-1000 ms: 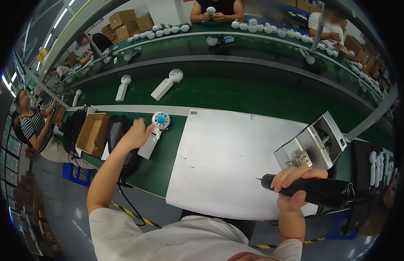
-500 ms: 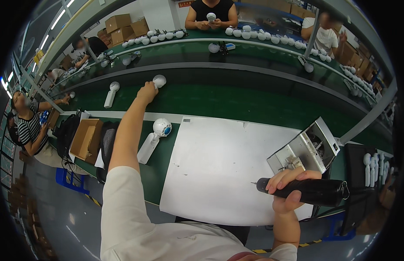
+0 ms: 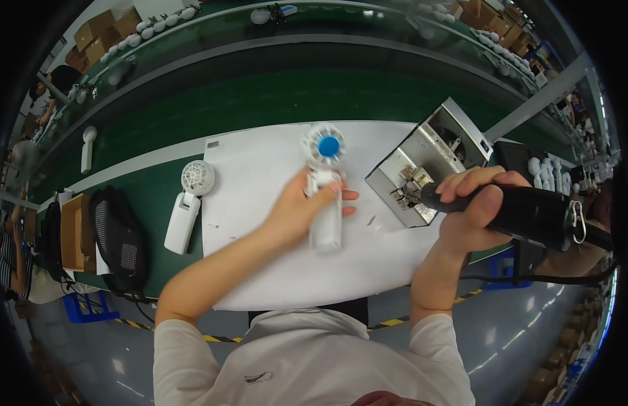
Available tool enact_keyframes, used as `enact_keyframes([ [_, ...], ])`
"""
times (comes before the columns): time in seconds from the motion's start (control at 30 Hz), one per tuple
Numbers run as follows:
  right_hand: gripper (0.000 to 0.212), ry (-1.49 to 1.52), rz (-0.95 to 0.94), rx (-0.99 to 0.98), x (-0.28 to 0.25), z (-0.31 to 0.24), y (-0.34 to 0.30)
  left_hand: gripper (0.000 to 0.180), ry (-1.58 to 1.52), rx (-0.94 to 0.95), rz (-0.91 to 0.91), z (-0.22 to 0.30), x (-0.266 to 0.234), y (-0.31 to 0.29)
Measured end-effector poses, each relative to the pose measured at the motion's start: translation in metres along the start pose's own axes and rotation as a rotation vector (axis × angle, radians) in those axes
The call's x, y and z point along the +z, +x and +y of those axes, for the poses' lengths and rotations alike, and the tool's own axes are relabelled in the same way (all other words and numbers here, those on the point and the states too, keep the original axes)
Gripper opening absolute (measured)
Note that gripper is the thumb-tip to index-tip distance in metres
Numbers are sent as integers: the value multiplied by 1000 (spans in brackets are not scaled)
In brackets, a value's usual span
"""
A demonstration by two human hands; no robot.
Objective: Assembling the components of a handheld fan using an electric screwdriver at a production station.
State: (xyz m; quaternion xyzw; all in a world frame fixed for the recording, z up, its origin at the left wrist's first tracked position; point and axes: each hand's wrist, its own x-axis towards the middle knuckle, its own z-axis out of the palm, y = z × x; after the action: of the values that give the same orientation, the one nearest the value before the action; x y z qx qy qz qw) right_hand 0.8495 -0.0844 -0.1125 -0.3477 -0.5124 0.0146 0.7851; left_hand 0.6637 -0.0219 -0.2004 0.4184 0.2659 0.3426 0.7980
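My left hand is closed round the white handle of a handheld fan, held over the white sheet with its round head away from me. A blue disc shows at the centre of that head. In my right hand is a black electric screwdriver, lying sideways with its tip end at the small mechanism in an open metal box. The tip itself is hidden there. A second white handheld fan rests on the green tabletop left of the sheet.
A black mesh bag and an open cardboard box stand at the left. Another fan lies on the green belt beyond. Several white fans lie at the right. A black cable trails from the screwdriver.
My left hand has come back from the belt with a fan, now over the sheet. My right hand has carried the screwdriver to the metal box. The view has shifted downward.
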Motion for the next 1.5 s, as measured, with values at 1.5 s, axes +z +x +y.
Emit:
enact_keyframes([
  [1.5, 53, 433, -195, 153, -2, -16, -39, 63, 2033, 284, 642, 84, -102, -93],
])
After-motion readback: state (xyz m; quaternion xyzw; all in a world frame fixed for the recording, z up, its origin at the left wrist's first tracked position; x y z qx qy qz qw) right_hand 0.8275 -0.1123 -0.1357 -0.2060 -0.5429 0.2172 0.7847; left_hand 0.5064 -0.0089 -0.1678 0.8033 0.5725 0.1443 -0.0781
